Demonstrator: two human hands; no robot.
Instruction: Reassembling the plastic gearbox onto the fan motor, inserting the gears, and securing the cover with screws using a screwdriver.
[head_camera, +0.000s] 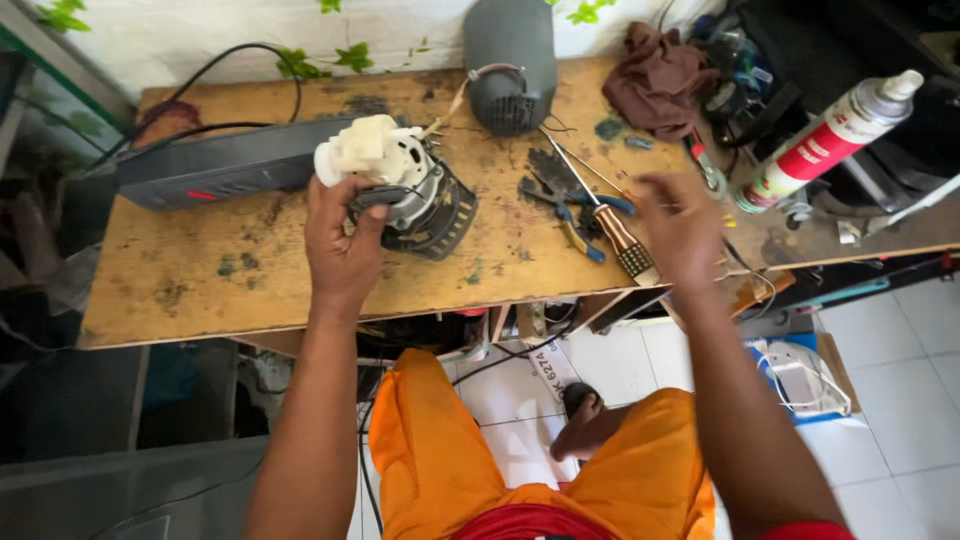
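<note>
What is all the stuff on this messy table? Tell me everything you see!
Workbench: one, stained wood, across the middle.
Motor part: one, white and grey, on the bench, held by the left hand.
Grey housing: one, back edge of the bench.
Flat dark panel: one, grey with a red mark, left rear.
Pliers: one, blue and yellow handles, right of the motor part.
Screwdriver: one, brown handle, by the right hand.
Rag: one, brown, right rear.
Spray can: one, white, red and green, lying far right.
Left hand: gripping the motor part.
Right hand: blurred, open, above the screwdriver.
</note>
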